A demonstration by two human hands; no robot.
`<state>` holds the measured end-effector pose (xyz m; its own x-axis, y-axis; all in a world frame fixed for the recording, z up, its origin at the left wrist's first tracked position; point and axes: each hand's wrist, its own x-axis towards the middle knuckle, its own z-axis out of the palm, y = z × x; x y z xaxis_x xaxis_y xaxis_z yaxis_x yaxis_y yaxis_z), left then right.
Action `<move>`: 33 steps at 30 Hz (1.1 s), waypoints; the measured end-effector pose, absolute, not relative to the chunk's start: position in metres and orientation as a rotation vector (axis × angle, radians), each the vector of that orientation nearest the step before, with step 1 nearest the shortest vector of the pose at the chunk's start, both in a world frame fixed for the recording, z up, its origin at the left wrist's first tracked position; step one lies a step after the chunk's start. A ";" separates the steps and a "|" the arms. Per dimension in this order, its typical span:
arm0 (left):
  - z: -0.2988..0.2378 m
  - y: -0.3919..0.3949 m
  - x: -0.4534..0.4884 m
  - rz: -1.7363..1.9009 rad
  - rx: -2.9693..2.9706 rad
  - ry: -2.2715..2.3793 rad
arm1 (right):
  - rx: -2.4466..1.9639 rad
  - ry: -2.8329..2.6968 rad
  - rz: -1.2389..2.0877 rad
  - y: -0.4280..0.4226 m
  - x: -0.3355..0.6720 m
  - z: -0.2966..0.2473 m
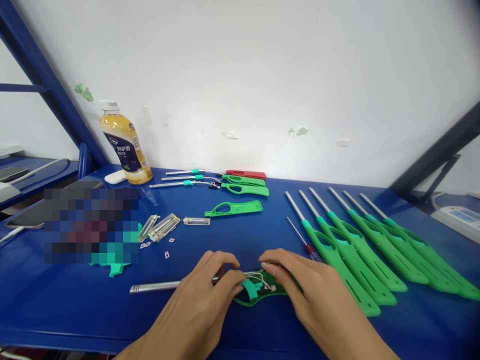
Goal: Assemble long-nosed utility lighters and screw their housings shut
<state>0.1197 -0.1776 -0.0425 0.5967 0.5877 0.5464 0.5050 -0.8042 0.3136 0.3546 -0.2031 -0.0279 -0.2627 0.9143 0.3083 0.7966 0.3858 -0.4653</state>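
My left hand (pixel 204 295) is closed, its thumb and forefinger pinching a teal trigger (pixel 250 289) over an opened lighter handle. A metal lighter tube (pixel 154 287) runs out to the left beneath that hand. The green handle shell (pixel 258 299) lies with its hollow side up, and thin white wires (pixel 258 275) loop inside it. My right hand (pixel 313 282) grips the right part of this shell between thumb and fingers, hiding its far end. Beyond my hands lies a loose green half shell (pixel 236 208).
Several assembled green lighters (pixel 356 270) lie in a row at right, beside a screwdriver (pixel 309 247). Clear fuel tanks (pixel 164 227), small white pieces (pixel 167 254) and teal triggers (pixel 115 262) lie at left. Partly built lighters (pixel 245 189) and a drink bottle (pixel 125 145) are near the wall.
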 end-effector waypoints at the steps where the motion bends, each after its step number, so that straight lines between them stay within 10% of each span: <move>1: -0.043 -0.177 0.120 0.989 2.705 0.918 | -1.440 -2.076 0.320 -0.207 0.356 -0.029; 33: -0.043 -0.171 0.117 1.062 2.772 0.912 | -1.160 -1.996 0.286 -0.223 0.360 -0.035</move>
<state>0.1174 -0.1714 -0.0428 0.5938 0.5363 0.5998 0.5115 -0.8270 0.2331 0.3603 -0.2228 -0.0345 -0.2665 0.8106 0.5214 0.6316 0.5555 -0.5408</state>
